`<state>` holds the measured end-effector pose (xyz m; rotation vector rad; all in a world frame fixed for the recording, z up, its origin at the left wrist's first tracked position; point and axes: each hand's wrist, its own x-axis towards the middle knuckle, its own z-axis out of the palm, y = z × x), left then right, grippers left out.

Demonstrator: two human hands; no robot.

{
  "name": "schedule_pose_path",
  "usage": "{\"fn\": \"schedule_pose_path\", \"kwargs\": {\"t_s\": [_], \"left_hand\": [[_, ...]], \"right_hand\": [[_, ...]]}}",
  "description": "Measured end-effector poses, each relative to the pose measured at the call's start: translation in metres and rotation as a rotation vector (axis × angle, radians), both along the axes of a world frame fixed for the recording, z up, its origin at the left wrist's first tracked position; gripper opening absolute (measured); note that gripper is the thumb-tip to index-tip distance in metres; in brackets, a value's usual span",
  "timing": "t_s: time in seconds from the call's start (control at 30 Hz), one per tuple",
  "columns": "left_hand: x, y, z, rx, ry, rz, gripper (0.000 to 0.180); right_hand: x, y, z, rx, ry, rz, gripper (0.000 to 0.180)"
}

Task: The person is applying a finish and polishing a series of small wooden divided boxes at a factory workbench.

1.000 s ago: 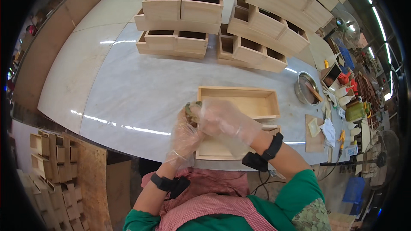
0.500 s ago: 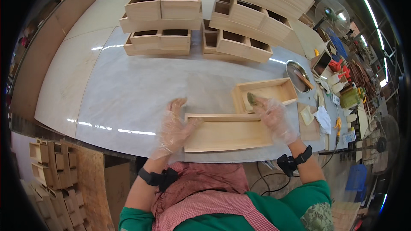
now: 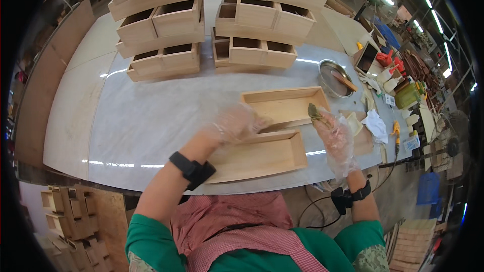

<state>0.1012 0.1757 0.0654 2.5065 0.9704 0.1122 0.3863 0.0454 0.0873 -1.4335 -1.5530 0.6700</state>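
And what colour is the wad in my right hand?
The wad is mostly dark green; head view.

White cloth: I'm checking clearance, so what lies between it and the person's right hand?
In the head view, a brown board with a small pale dish on it lies between the right hand and the white cloth.

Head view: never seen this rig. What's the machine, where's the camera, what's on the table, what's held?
There's no machine: these are a person's hands in clear plastic gloves. Every picture comes from one wide fisheye camera on the head, looking down, so straight edges bend.

On the table lie two open wooden boxes, a far box and a near box. Behind them stand wooden stacks; to the right are a metal bowl and a white cloth.

The right hand holds a green wad. The left hand is blurred by the boxes; its grip is unclear.
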Motion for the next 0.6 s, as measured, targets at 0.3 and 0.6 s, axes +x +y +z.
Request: {"fn": "schedule_pose_path", "kwargs": {"t_s": [0.3, 0.6], "left_hand": [[-0.128, -0.013, 0.000, -0.167, -0.370, 0.302, 0.069], [-0.139, -0.041, -0.013, -0.349, -0.715, 0.326, 0.064]], "right_hand": [[-0.092, 0.040, -0.022, -0.161, -0.046, 0.272, 0.037], [-0.223, 0.049, -0.035, 0.458, -0.756, 0.475, 0.019]]}}
